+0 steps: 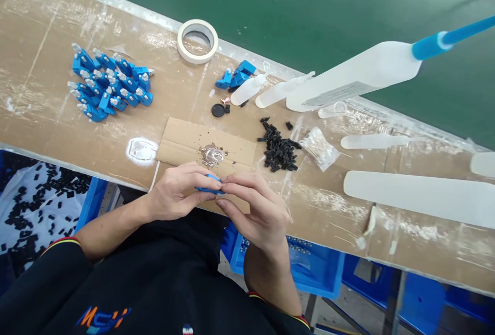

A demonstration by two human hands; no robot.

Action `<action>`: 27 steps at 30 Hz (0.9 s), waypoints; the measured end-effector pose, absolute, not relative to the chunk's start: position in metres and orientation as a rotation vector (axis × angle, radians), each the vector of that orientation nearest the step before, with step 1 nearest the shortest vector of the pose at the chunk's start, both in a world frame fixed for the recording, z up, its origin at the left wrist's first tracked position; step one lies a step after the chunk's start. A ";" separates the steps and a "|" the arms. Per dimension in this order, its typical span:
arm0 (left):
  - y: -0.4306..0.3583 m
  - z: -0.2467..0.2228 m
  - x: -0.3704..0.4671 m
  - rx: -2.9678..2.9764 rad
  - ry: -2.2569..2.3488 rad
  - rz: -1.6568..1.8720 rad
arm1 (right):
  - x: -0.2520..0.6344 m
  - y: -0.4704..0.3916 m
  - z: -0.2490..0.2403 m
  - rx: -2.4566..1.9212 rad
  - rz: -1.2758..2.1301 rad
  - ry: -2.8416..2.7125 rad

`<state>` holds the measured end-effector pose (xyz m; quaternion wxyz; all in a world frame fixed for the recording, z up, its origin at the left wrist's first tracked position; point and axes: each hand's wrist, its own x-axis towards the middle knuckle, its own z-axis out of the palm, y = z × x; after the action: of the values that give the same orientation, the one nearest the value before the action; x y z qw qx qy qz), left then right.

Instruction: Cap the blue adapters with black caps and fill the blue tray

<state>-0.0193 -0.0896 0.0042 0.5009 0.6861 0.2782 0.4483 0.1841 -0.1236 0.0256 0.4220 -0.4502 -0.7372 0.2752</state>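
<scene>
A small blue plastic part is pinched between the thumb and fingers of my left hand, above the table's near edge. My right hand closes in from the other side, its fingertips gripping the right end of the same part. Whether a smaller piece sits between those fingertips is hidden. Just beyond my hands lies a flat cardboard piece with a shiny puddle of clear liquid on it. To its right is a heap of small black pieces.
Many blue parts with white tips stand at the left, and a few more blue parts lie near a tape roll. White bottles, a bag of cotton swabs and a black round cap are also here. Blue bins sit below.
</scene>
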 end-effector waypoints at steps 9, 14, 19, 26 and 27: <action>-0.090 0.004 -0.023 1.843 0.629 1.066 | 0.172 -0.142 0.011 -1.074 1.441 -1.085; -0.088 0.004 -0.022 1.898 0.626 0.840 | 0.170 -0.148 0.013 -1.082 1.535 -0.934; -0.090 0.002 -0.020 2.084 0.584 0.701 | 0.166 -0.156 0.007 -1.070 1.442 -0.850; -0.097 -0.003 0.002 2.509 0.273 0.970 | 0.189 -0.186 -0.023 -0.968 1.788 -0.470; -0.097 -0.004 0.011 2.563 0.156 0.972 | 0.194 -0.194 -0.028 -0.968 1.819 -0.398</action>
<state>0.0106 -0.0967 -0.0039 0.1969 0.9153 0.0557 0.3470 0.1944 -0.1942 -0.0283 0.4983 -0.3998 -0.1643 0.7516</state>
